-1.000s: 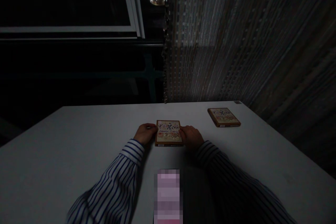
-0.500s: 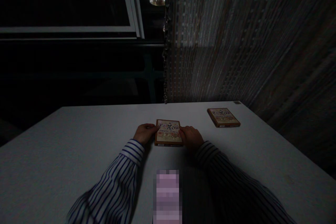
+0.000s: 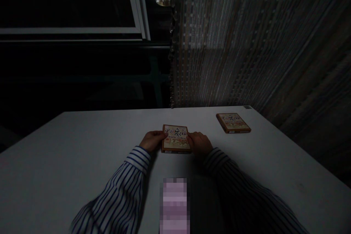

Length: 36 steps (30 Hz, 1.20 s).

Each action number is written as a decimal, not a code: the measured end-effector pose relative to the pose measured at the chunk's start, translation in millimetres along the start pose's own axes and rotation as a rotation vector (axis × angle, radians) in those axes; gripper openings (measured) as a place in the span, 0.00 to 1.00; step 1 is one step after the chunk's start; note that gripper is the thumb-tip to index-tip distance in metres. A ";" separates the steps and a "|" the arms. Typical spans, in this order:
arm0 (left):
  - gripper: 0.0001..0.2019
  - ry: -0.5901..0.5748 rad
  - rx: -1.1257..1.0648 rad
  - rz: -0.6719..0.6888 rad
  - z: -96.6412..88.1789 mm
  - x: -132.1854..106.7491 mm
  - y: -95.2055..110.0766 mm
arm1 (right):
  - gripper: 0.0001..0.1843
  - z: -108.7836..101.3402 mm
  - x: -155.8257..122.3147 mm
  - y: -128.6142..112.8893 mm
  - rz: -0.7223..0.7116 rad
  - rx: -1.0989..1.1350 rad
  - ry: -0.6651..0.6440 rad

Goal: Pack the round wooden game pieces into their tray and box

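Note:
A flat orange box (image 3: 176, 138) with a printed lid lies on the white table (image 3: 82, 146) in front of me. My left hand (image 3: 151, 140) grips its left edge with curled fingers. On the other side, my right hand (image 3: 200, 143) grips the right edge, fingers curled too. Both arms wear blue-striped white sleeves. The light is very dim.
A second box of the same kind (image 3: 233, 123) lies at the table's far right. A bead curtain (image 3: 246, 40) hangs behind the table on the right. A dark window with a white frame (image 3: 137, 7) fills the left background.

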State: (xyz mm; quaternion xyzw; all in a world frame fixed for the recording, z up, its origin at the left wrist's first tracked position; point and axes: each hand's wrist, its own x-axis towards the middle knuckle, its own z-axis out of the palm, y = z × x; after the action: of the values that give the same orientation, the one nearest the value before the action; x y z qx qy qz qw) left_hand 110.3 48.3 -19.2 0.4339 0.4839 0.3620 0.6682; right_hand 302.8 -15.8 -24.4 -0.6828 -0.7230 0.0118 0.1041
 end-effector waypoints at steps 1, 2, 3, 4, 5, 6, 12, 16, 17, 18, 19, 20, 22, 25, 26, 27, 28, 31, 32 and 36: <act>0.13 0.000 -0.009 -0.005 0.1 -0.2 -0.1 | 0.18 -0.2 0.1 -0.2 0.002 0.000 0.000; 0.13 0.001 -0.017 -0.009 0.0 -0.1 -0.2 | 0.18 -0.4 0.2 -0.3 0.004 -0.001 0.000; 0.13 0.003 -0.024 -0.012 -0.3 0.0 -0.4 | 0.19 -0.5 0.2 -0.5 0.007 -0.001 0.001; 0.13 0.004 -0.032 -0.015 -0.5 0.2 -0.6 | 0.19 -0.4 0.3 -0.6 0.010 -0.001 0.003; 0.12 0.004 -0.040 -0.019 -0.6 0.4 -0.7 | 0.19 -0.2 0.4 -0.6 0.010 0.000 0.003; 0.12 0.005 -0.049 -0.023 -0.6 0.5 -0.8 | 0.19 0.2 0.4 -0.5 0.010 0.000 0.004; 0.12 -0.006 -0.099 -0.027 2.7 -2.2 -0.8 | 0.19 3.7 -0.3 1.9 0.009 0.084 0.059; 0.14 -0.041 -0.135 -0.009 4.1 -3.8 -1.6 | 0.19 3.1 -0.1 3.3 0.035 0.145 0.056; 0.14 -0.042 -0.139 -0.008 4.2 -3.9 -1.9 | 0.18 2.6 -0.1 3.7 0.042 0.160 0.054; 0.14 -0.040 -0.141 -0.010 4.1 -3.8 -2.3 | 0.18 2.1 -0.1 4.1 0.052 0.187 0.057; 0.14 -0.036 -0.142 -0.014 4.0 -3.7 -2.7 | 0.18 1.8 -0.1 4.7 0.068 0.228 0.059; 0.14 -0.034 -0.147 -0.018 3.8 -3.6 -3.2 | 0.18 1.8 -0.1 5.5 0.089 0.278 0.064; 0.14 -0.044 -0.170 -0.021 3.5 -3.6 -4.3 | 0.17 3.0 0.2 7.7 0.136 0.391 0.081; 0.14 -0.068 -0.206 -0.015 4.0 -4.8 -5.6 | 0.17 8.3 2.7 12.3 0.203 0.571 0.109; 0.14 -0.073 -0.215 -0.015 4.4 -5.5 -5.8 | 0.17 10.4 4.0 13.8 0.230 0.657 0.112; 0.13 -0.075 -0.225 -0.018 5.1 -6.3 -5.8 | 0.18 12.3 5.5 15.0 0.264 0.755 0.110; 0.13 -0.076 -0.235 -0.022 5.8 -7.1 -5.9 | 0.18 13.6 6.9 15.9 0.294 0.855 0.105; 0.13 -0.091 -0.274 -0.041 7.6 -8.9 -6.3 | 0.17 13.2 9.5 16.3 0.339 1.049 0.082; 0.13 -0.102 -0.282 -0.045 7.9 -9.1 -6.8 | 0.16 11.6 9.7 16.0 0.344 1.072 0.076; 0.14 -0.123 -0.288 -0.052 7.0 -8.4 -9.7 | 0.17 4.1 8.2 15.5 0.380 1.148 0.051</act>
State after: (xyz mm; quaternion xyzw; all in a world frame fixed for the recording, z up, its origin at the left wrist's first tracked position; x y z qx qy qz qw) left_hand 115.3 35.6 -24.4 0.3423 0.3964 0.3828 0.7610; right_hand 317.1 -6.1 -29.8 -0.6348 -0.4636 0.4021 0.4694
